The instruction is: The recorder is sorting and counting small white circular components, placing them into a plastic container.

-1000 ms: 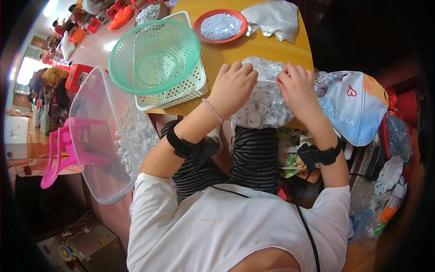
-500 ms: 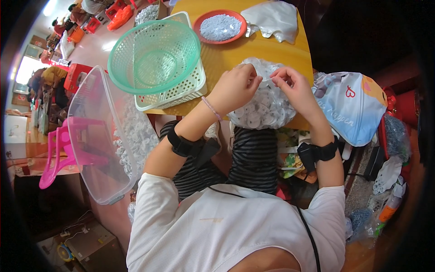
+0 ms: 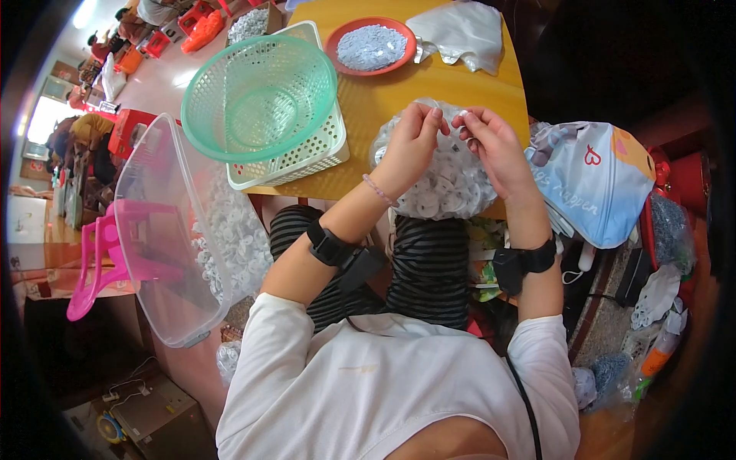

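Observation:
A clear plastic bag point(image 3: 447, 188) full of small white round pieces sits at the near edge of the yellow table, above my knees. My left hand point(image 3: 415, 144) is over the bag's left part, fingers curled in toward the thumb. On the other side my right hand point(image 3: 493, 147) has its thumb and forefinger pinched together, with a small whitish spot at the tips. A narrow gap separates the fingertips of both hands. Whatever either hand holds is too small to make out. The hands cover part of the bag's upper side.
A green colander point(image 3: 261, 146) rests on a white basket point(image 3: 326, 149) at the table's left. Farther back are a red plate point(image 3: 331, 54) of small pale pieces and a silvery bag point(image 3: 460, 34). A clear bin point(image 3: 165, 307) stands left, a printed bag point(image 3: 594, 184) right.
My left hand has turned so its fingers point up, showing more of the bag's left side. Both hands have shifted slightly, and my forearms have drawn a little closer together.

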